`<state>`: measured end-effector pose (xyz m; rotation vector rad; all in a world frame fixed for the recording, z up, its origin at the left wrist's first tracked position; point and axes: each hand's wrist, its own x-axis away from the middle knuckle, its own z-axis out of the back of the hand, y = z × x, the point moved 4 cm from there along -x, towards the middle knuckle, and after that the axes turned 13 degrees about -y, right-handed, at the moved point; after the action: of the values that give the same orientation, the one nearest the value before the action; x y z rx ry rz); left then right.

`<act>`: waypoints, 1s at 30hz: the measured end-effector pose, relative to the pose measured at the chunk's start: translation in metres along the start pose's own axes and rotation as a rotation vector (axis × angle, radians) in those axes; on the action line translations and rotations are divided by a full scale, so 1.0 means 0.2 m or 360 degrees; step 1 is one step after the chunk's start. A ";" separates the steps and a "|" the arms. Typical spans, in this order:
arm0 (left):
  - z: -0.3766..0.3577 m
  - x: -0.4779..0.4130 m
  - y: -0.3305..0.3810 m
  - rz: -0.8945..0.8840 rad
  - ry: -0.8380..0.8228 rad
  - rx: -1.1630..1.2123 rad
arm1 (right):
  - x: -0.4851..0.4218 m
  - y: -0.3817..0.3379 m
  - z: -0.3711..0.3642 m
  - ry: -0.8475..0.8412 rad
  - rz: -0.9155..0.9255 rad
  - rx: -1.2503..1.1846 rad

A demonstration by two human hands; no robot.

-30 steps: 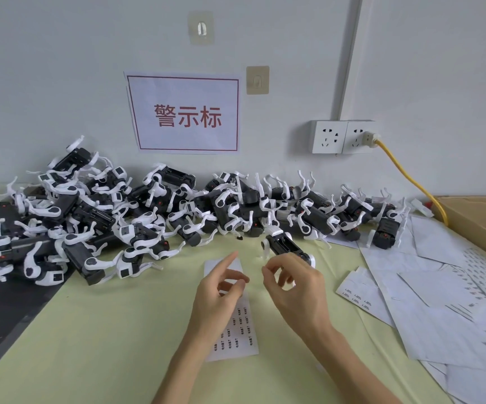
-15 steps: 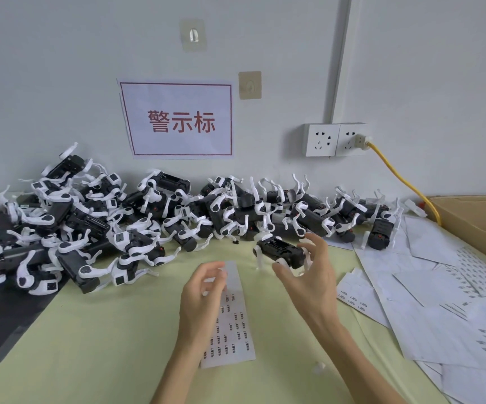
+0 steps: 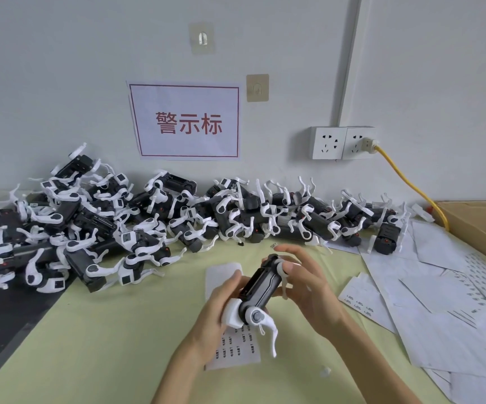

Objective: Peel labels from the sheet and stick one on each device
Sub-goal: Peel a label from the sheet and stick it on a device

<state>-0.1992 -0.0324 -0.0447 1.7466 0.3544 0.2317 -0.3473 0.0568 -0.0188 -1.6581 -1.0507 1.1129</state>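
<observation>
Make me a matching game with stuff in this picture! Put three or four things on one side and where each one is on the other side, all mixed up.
Things:
1. device
2. label sheet
3. yellow cable
4. red-lettered sign

Places:
A. plugged into the wall socket
B. flat on the green table, under the hands
C. taped to the wall
D. held between the left hand and right hand

Pairs: 1-D, 2-B, 3-A, 4-C

Assembly workshop: piled devices (image 3: 160, 225) (dozens), wall sign (image 3: 187, 121), label sheets (image 3: 451, 290).
</observation>
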 end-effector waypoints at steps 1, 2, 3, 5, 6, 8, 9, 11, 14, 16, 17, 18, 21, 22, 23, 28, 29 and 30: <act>-0.01 0.01 0.01 0.0009 -0.0032 -0.0030 | 0.00 0.00 0.01 0.0031 0.0002 0.0029; -0.01 0.01 0.01 0.0029 -0.0044 -0.0029 | 0.00 0.00 0.02 0.0054 0.0001 0.0058; -0.02 0.02 0.01 0.0039 -0.0068 -0.0042 | 0.00 0.00 0.03 0.0078 -0.0001 0.0093; -0.04 0.02 0.02 0.0022 -0.0152 -0.0110 | 0.00 0.00 0.03 0.0139 -0.0003 0.0207; -0.04 0.02 0.02 0.0020 -0.0173 -0.0115 | 0.00 0.00 0.03 0.0183 0.0003 0.0279; -0.06 0.00 0.00 0.0075 -0.0158 -0.0053 | 0.00 0.00 0.03 0.0294 0.0063 0.0446; -0.06 -0.01 -0.01 0.0094 -0.0144 -0.0052 | 0.00 0.00 0.04 0.0379 0.0112 0.0569; -0.06 -0.02 -0.03 0.0124 -0.0056 -0.0079 | 0.02 -0.02 0.05 0.0637 0.0260 0.0907; -0.03 -0.04 -0.06 0.0104 0.0077 0.0069 | 0.06 -0.07 0.06 0.0839 0.0546 0.0975; -0.01 -0.05 -0.06 0.0064 0.0124 0.0123 | 0.04 -0.08 0.07 0.0663 0.0510 0.0603; -0.01 -0.05 -0.06 0.0037 0.0148 0.0141 | 0.03 -0.08 0.06 0.0505 0.0422 0.0446; -0.01 -0.05 -0.07 0.0010 0.0168 0.0162 | 0.02 -0.07 0.04 0.0342 0.0318 0.0371; -0.01 -0.06 -0.08 -0.0052 0.0189 0.0220 | 0.00 -0.02 -0.02 0.0051 0.0128 0.0421; -0.02 -0.06 -0.09 -0.0066 0.0185 0.0220 | -0.01 -0.01 -0.03 0.0018 0.0107 0.0419; -0.02 -0.06 -0.09 -0.0075 0.0181 0.0217 | -0.01 0.00 -0.04 0.0002 0.0087 0.0430; -0.03 -0.07 -0.12 -0.0050 0.0200 0.0070 | -0.01 0.02 -0.05 0.0005 0.0020 0.0852; -0.03 -0.07 -0.12 -0.0051 0.0206 0.0045 | -0.01 0.02 -0.05 0.0015 0.0018 0.0907; -0.02 -0.07 -0.12 -0.0052 0.0208 0.0026 | -0.01 0.02 -0.05 0.0025 0.0020 0.0955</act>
<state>-0.2174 -0.0289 -0.0672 1.7448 0.4806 0.3209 -0.3378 0.0518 -0.0202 -1.1882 -0.6077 1.2669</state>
